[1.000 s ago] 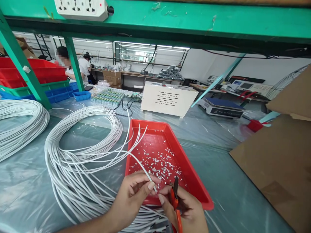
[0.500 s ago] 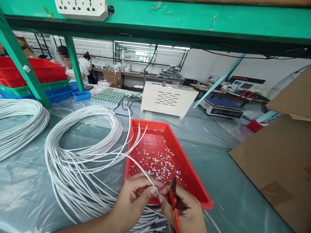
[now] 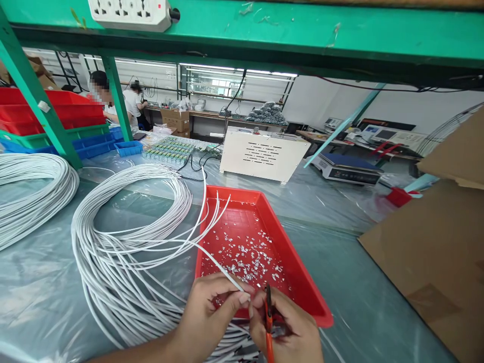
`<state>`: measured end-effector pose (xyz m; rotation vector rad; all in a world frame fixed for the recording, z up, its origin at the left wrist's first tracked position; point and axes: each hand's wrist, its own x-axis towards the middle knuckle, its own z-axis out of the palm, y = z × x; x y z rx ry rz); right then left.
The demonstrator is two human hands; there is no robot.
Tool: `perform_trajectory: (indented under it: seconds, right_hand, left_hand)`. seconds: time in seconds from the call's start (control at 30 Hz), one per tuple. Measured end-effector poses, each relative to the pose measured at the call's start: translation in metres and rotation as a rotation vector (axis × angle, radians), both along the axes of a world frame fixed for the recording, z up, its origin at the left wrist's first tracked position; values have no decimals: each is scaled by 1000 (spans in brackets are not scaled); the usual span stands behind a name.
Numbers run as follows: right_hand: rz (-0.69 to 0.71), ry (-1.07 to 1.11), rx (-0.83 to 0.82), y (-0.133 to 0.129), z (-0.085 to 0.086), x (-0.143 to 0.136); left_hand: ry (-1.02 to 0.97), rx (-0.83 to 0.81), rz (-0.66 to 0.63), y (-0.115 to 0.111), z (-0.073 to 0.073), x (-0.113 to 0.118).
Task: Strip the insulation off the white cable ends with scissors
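Note:
A white cable [image 3: 217, 263] runs over the red tray [image 3: 298, 272] to its end between my hands. My left hand [image 3: 212, 312] pinches it near the tip with thumb and forefinger. My right hand [image 3: 287, 322] touches the cable's end with its fingertips and also holds orange-handled cutters [image 3: 268, 322], their dark jaws pointing up. Small silvery scraps [image 3: 253, 257] lie scattered in the tray. Left of the tray, a large coil of white cables [image 3: 85, 227] spreads over the table, and more cable ends show beneath my hands.
A second cable coil [image 3: 56, 201] lies at the far left. Behind the tray stand a cream metal box [image 3: 260, 156], circuit boards [image 3: 168, 149] and a scale [image 3: 344, 169]. Cardboard [image 3: 427, 262] rises at the right. A green shelf beam [image 3: 264, 30] crosses above. Two people sit further back.
The cutters in my right hand have turned more upright and shifted slightly left. My fingertips have moved a little at the cable's end. The view has shifted slightly.

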<state>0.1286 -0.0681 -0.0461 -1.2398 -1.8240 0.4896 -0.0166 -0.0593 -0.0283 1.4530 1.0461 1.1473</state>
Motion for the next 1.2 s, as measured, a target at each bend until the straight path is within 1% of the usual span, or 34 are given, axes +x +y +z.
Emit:
perform_trajectory:
  seconds: [0.07, 0.17, 0.23, 0.3, 0.47, 0.6, 0.67, 0.7, 0.8, 0.87, 1.03, 1.13, 1.2]
  right_hand:
    - [7, -18, 19, -1, -1, 1]
    - [18, -24, 97, -2, -3, 2]
    - [23, -8, 155, -2, -3, 2]
    - [0, 31, 177, -1, -1, 1]
    - [-135, 116, 142, 3, 6, 5]
    - [-157, 55, 92, 11, 4, 16]
    - [-139, 71, 34, 14, 2, 20]
    - [-112, 105, -15, 14, 0, 20]
    - [34, 228, -181, 13, -2, 18]
    - [106, 260, -217, 10, -3, 13]
    - [77, 278, -137, 8, -3, 7]
    - [89, 274, -110, 9, -3, 6]
    - [66, 278, -82, 8, -4, 6]
  left_hand:
    - [-32, -36, 11, 1, 0, 1]
    - [-99, -86, 24, 1, 0, 2]
    - [-163, -116, 24, 2, -1, 3]
    - [-234, -155, 15, 2, -1, 3]
    - [-338, -224, -9, 5, 3, 4]
    - [-364, -272, -28, 7, 6, 3]
    - [-367, -279, -30, 7, 5, 3]
    - [-368, -276, -33, 7, 5, 3]
    - [-365, -235, -35, 5, 2, 2]
    - [-345, -190, -33, 3, 0, 2]
    - [-254, -97, -35, 1, -1, 1]
    - [-205, -36, -27, 1, 0, 1]
    - [-151, 16, -21, 1, 0, 1]
